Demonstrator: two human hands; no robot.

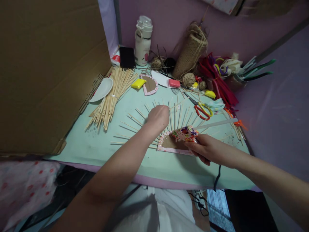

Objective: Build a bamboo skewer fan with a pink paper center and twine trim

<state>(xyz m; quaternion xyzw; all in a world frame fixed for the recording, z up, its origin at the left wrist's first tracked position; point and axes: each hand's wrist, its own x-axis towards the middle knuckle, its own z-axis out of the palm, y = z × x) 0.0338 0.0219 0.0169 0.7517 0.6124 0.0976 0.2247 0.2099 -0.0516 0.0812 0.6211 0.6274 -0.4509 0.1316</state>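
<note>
My left hand (158, 117) is closed in a fist above a fan of thin wooden sticks (136, 120); its fingertips and whatever they hold are hidden. In my right hand (202, 146) is a glue gun (185, 133) with a flowered cover, a long pale glue stick (214, 123) running out behind it. The gun's front end points left over a half-round piece of cardboard (172, 144) edged with pink patterned cloth. The wooden sticks spread outward from its curved edge on the pale green tabletop (149, 167).
A bundle of wooden sticks (113, 96) and a white folded plate (102, 89) lie at left beside a large cardboard sheet (53, 74). Scissors (199, 108) lie at right. Behind are a white bottle (143, 42), a twine spool (190, 50) and another cloth-edged cardboard piece (149, 84). A black cord (217, 178) hangs over the front edge.
</note>
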